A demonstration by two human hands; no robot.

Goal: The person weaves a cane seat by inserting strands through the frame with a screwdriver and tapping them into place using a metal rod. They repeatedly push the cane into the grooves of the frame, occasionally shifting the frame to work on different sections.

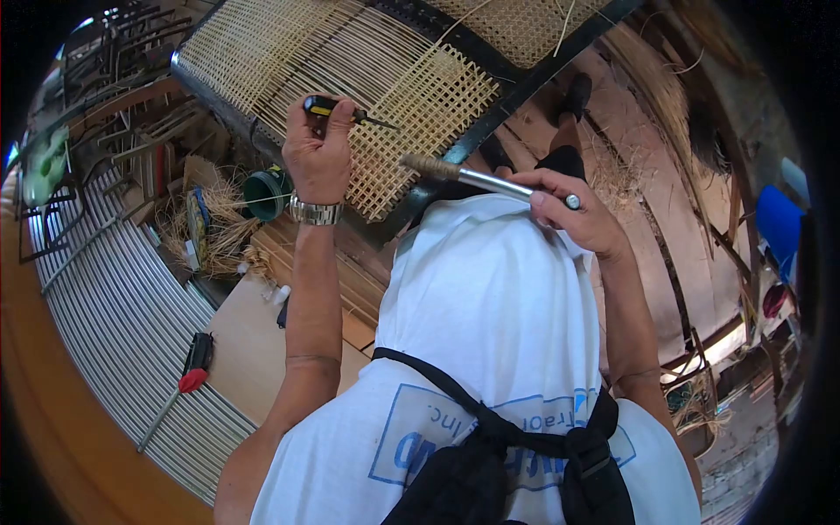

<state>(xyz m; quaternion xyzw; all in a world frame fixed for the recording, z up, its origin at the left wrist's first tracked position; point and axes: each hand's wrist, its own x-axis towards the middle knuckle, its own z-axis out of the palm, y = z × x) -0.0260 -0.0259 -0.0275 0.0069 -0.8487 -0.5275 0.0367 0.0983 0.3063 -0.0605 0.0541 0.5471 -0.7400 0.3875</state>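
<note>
My left hand (319, 162), wearing a metal watch, is closed around a screwdriver (325, 107) with a black and yellow handle. Its thin blade points right, over the cane weaving (420, 114) in a dark frame (223, 105). My right hand (573, 212) grips a silver metal rod tool (494, 184) with a rough brown end. That end lies by the near edge of the weaving; whether it touches cannot be made out. Part of the panel is closely woven, while parallel strands (350, 44) run across its middle.
Left of my arm are a green container (266, 194), loose cane fibres (223, 210) and a row of metal tubes (114, 289). A black and red tool (197, 363) rests on the tubes. Long fibres (652, 74) hang at the right. Another foot (575, 94) shows beyond the frame.
</note>
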